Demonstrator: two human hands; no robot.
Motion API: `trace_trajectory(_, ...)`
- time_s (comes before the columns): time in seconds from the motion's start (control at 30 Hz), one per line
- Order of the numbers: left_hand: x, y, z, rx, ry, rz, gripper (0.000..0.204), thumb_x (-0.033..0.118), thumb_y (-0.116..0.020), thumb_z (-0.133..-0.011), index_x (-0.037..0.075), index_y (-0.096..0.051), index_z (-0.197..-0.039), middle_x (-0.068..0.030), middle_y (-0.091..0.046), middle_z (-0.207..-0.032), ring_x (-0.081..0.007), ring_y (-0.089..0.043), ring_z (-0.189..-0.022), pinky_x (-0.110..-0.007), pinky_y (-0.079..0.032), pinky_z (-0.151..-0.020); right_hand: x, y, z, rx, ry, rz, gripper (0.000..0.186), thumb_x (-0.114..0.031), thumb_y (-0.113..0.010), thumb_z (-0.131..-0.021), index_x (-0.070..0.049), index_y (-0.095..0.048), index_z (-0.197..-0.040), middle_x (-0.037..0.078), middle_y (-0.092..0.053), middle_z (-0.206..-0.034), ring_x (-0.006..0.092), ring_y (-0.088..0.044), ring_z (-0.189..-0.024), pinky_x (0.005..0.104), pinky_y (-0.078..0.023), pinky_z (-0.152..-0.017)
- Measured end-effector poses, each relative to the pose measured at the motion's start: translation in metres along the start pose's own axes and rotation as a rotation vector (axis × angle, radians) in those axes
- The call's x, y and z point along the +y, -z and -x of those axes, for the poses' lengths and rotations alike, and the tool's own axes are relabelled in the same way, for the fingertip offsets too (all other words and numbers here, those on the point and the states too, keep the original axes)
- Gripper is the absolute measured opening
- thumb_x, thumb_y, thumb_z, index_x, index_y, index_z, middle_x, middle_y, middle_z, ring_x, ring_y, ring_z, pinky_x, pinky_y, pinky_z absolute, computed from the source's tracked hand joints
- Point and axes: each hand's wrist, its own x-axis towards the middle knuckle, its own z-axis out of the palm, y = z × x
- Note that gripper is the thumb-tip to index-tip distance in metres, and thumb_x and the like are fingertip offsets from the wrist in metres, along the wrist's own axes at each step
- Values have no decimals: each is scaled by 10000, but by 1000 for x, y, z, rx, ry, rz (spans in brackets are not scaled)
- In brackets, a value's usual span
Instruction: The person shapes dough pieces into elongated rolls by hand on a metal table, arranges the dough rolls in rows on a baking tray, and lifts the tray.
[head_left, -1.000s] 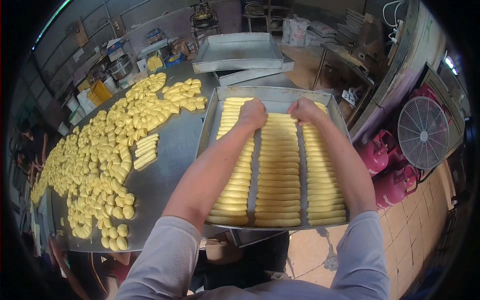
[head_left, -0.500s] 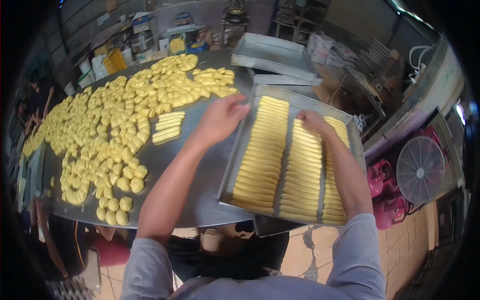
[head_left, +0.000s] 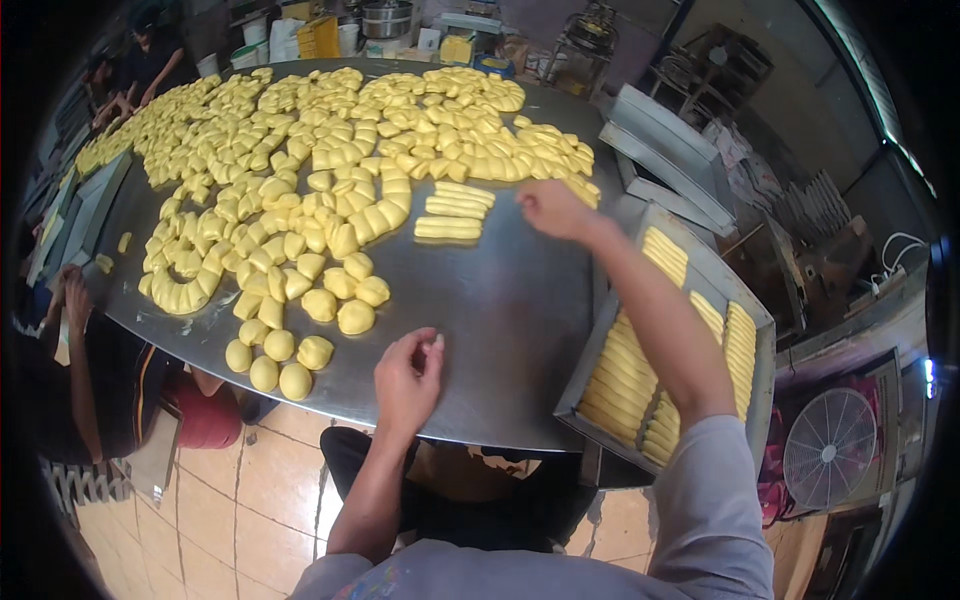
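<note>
My right hand (head_left: 556, 210) is over the metal table, its fingers curled in and their inner side hidden. Just left of it lie several finger-shaped dough sticks (head_left: 455, 208) in a short stack of rows. My left hand (head_left: 408, 382) is by the table's near edge, thumb and fingers apart with nothing visible between them. A metal tray (head_left: 578, 392) sits at the right, holding long rows of dough sticks (head_left: 738, 350); my right forearm crosses above it and hides part of them. Round dough balls (head_left: 296, 381) rest near the table's front, left of my left hand.
A large mass of yellow dough pieces (head_left: 340, 150) covers the steel table's (head_left: 500, 300) far and left parts. More trays (head_left: 665, 145) are stacked at the back right. Other people (head_left: 155, 60) are at the left. A fan (head_left: 828, 450) stands at the right.
My view has swung left, so the tray shows farther right. My right hand has left the tray's dough rows for the table beside the sticks. My left hand has drawn back toward the near edge.
</note>
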Motion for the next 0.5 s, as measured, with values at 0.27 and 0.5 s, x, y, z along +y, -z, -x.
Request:
trace_trajectory(0.27,2,3,-1,11,-35,54,149,147,-654,-837,15,-662,-907,-99,-608,-703,-202,-590,-615,-285,-474,-561,-34,-74,-43,-144,-57,169,281,-136,-645,-675,6,-639,-916,202,-651,-907,346,-631,-879,411,-499,-766)
trace_trajectory(0.5,4,0,-4,-39,-23,72,152,150,-647,-843,12,-666,-903,-99,-610,-693,-197,-591,-599,-279,-468,-556,-24,-67,-71,-370,-308,-70,190,-204,-640,-686,-49,-683,-788,161,-661,-776,275,-653,-738,413,-525,-659)
